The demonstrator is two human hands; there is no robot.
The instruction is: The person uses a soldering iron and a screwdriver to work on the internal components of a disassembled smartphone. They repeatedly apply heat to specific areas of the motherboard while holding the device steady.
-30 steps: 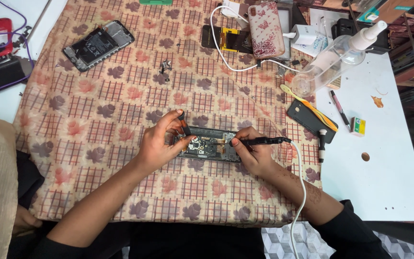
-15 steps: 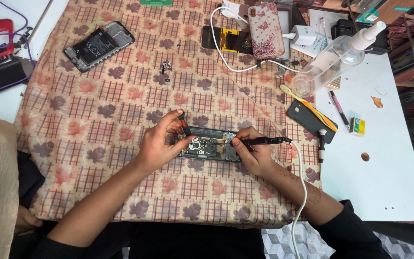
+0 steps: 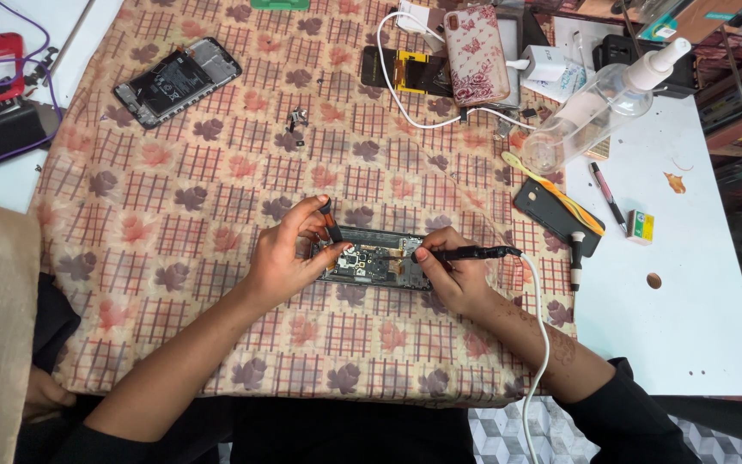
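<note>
While left hand (image 3: 289, 253) pinches tweezers (image 3: 331, 225) over opened phone (image 3: 375, 260), right hand (image 3: 457, 273) grips soldering iron (image 3: 470, 253).

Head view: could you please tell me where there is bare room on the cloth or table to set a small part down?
Free cloth lies left of the left hand, below the dismantled phone. Bare white table sits right of the right hand, below the small green box. The top right is crowded: patterned phone, charger, spray bottle.

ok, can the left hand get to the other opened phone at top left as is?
Probably yes. The left hand is on the phone at centre; only bare cloth lies between it and the other phone, but it would have to let go first.
</note>
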